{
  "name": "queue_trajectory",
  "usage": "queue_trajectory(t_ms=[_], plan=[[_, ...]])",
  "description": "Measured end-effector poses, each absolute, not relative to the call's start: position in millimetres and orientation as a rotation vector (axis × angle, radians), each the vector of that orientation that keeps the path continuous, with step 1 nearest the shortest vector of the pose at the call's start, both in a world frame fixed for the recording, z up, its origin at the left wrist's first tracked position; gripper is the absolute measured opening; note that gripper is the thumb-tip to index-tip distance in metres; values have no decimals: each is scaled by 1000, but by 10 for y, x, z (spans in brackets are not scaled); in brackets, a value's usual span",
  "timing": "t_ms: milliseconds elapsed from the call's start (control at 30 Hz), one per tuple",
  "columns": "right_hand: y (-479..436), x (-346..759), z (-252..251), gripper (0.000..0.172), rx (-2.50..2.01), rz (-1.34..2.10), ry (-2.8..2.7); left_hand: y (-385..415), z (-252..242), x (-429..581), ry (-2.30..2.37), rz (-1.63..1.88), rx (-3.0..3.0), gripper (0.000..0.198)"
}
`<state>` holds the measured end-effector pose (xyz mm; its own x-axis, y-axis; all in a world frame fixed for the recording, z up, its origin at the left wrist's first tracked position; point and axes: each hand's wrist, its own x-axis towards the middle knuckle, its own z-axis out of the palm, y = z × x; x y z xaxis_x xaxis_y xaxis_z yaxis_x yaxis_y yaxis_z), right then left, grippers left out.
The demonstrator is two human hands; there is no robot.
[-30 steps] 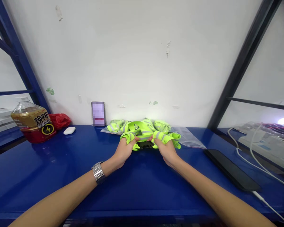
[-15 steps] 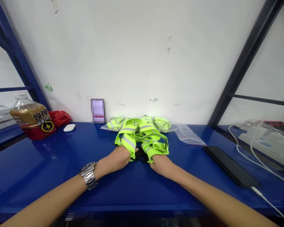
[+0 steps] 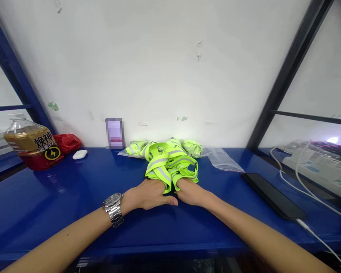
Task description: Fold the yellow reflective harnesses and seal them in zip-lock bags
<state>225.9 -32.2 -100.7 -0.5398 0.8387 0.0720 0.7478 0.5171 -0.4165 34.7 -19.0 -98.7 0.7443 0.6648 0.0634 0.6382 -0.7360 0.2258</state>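
Left hand [image 3: 150, 194] and right hand [image 3: 191, 192] are seemingly supporting yellow straps [image 3: 158, 162] at twelve o'clock, hidden fingers' grip unclear.

A workshop of some kind is suggested: beneath the fingers [image 3: 170, 201] a blue bench [image 3: 170, 229] is seen, flanked to their left and right by frame posts [image 3: 287, 76], with reflective straps [image 3: 174, 152] and a clear plastic bag [image 3: 226, 161] beyond.

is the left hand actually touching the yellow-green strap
Touching. The head view shows the yellow-green strap draped over the left hand, with its band lying against the skin and covering the fingers, though the thumb is bare.
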Motion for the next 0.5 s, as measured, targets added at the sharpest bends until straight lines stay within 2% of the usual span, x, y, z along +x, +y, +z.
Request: queue_trajectory(t_ms=[100,233,500], plan=[[-321,2253,-901,18,-1366,498,-2584,-211,-983,406,1151,172,2734,62],[-335,2211,-858,17,-1340,570,-2607,-282,-950,489,1236,310,2660,59],[-326,2182,-864,14,-1261,478,-2659,-307,-1032,439,1327,445,2646,53]])
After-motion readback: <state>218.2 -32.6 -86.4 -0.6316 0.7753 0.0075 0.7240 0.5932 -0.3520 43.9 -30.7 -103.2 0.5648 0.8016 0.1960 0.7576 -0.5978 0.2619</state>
